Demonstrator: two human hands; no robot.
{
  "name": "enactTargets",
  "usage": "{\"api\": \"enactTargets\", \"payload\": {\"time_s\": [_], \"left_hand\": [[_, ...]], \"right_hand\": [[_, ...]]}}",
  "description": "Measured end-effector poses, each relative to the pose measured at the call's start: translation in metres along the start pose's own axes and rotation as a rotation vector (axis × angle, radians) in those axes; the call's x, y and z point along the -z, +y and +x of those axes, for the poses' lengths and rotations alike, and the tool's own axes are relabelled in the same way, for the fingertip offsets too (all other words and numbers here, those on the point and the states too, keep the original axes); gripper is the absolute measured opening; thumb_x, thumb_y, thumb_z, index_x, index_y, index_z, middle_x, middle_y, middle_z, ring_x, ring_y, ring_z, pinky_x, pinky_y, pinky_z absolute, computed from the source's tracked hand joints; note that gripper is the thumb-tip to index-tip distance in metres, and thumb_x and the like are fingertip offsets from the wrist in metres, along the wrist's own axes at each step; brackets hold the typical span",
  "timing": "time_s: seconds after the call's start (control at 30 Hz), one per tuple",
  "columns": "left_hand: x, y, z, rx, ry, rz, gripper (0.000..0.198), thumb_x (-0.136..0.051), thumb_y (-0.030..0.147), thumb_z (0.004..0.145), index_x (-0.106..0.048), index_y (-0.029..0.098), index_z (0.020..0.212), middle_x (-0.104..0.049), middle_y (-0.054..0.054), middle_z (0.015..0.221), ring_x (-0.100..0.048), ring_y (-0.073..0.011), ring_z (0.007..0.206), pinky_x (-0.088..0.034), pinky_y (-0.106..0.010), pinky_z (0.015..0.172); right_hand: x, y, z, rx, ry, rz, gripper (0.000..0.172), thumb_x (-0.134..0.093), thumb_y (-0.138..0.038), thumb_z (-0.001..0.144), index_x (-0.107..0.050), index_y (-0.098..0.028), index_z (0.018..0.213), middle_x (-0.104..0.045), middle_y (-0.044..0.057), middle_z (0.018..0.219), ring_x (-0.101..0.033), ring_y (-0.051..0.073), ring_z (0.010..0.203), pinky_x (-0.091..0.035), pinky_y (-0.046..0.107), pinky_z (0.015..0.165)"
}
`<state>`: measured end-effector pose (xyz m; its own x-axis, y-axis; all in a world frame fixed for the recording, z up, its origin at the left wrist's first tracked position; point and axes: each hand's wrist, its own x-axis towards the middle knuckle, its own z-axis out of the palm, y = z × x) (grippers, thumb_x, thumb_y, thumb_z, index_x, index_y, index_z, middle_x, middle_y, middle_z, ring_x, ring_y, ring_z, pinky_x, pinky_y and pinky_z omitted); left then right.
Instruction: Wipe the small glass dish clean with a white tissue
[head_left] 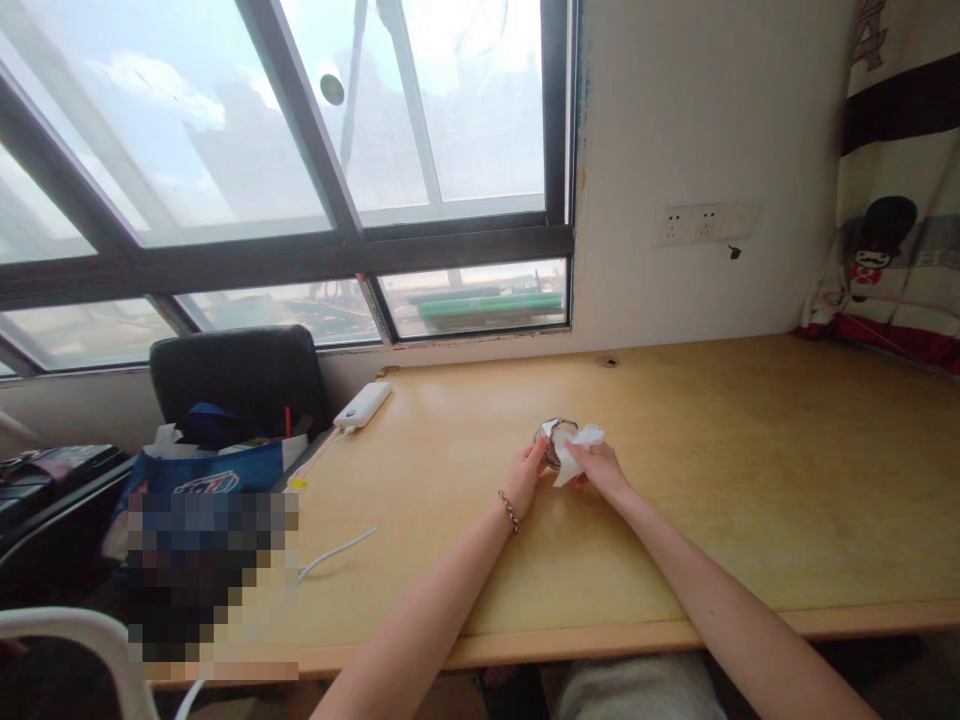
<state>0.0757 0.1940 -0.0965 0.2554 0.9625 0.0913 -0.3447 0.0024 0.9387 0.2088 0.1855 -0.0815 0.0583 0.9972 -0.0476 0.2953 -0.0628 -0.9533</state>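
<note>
Above the middle of the wooden table, my left hand grips a small round glassy dish with a brownish rim. The dish is tilted, and its lower side is partly hidden by my fingers and the tissue. My right hand pinches a crumpled white tissue against the dish's right side and opening. A braided bracelet circles my left wrist.
A white power bank with a cable lies on the table at the left. Another white cable runs over the left edge. A black chair holding a blue bag stands left. Wall sockets are behind.
</note>
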Motion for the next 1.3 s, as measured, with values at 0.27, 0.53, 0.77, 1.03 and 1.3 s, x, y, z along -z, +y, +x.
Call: {"api": "enactTargets", "payload": {"time_s": [0.27,0.53,0.77,1.03,1.3], "left_hand": [[-0.001,0.004,-0.004,0.117,0.056,0.010,0.057,-0.052,0.058,0.065,-0.062,0.007,0.088,-0.063,-0.010,0.069,-0.058,-0.0166,0.061,-0.045,-0.029,0.062],[0.001,0.009,-0.006,0.134,0.085,-0.114,0.071,-0.036,0.069,0.068,-0.061,0.004,0.084,-0.062,-0.013,0.062,-0.058,-0.0176,0.053,-0.045,-0.029,0.054],[0.001,0.000,0.000,0.142,0.053,-0.047,0.076,-0.036,0.073,0.064,-0.061,0.005,0.087,-0.062,-0.014,0.070,-0.059,-0.0189,0.062,-0.044,-0.030,0.058],[-0.020,0.016,-0.011,-0.077,-0.216,-0.012,0.046,-0.047,0.048,0.075,-0.057,0.012,0.101,-0.061,-0.011,0.089,-0.056,-0.0201,0.082,-0.043,-0.031,0.076],[-0.007,0.006,-0.006,0.059,-0.044,0.025,0.054,-0.044,0.055,0.073,-0.055,0.013,0.104,-0.062,-0.011,0.090,-0.058,-0.0199,0.078,-0.045,-0.030,0.069]], "right_hand": [[0.011,0.005,0.000,0.387,0.100,-0.476,0.019,-0.043,-0.010,0.073,-0.058,-0.014,0.061,-0.063,0.009,0.063,-0.059,0.016,0.059,-0.041,0.021,0.051],[0.005,-0.005,-0.005,0.297,-0.034,-0.222,0.013,-0.046,-0.020,0.075,-0.058,-0.015,0.074,-0.062,0.005,0.063,-0.054,0.012,0.043,-0.036,0.017,0.035],[0.005,-0.004,-0.004,0.291,0.025,-0.356,0.019,-0.042,-0.007,0.068,-0.056,-0.013,0.056,-0.059,0.006,0.051,-0.054,0.012,0.044,-0.039,0.018,0.042],[-0.001,-0.006,-0.007,0.027,0.023,0.043,0.044,-0.026,-0.039,0.085,-0.053,-0.016,0.057,-0.051,0.003,0.038,-0.050,0.014,0.034,-0.040,0.022,0.034],[0.002,-0.004,-0.005,0.028,-0.112,0.039,0.020,-0.046,-0.031,0.076,-0.056,-0.015,0.071,-0.059,0.004,0.053,-0.053,0.013,0.038,-0.040,0.020,0.034]]}}
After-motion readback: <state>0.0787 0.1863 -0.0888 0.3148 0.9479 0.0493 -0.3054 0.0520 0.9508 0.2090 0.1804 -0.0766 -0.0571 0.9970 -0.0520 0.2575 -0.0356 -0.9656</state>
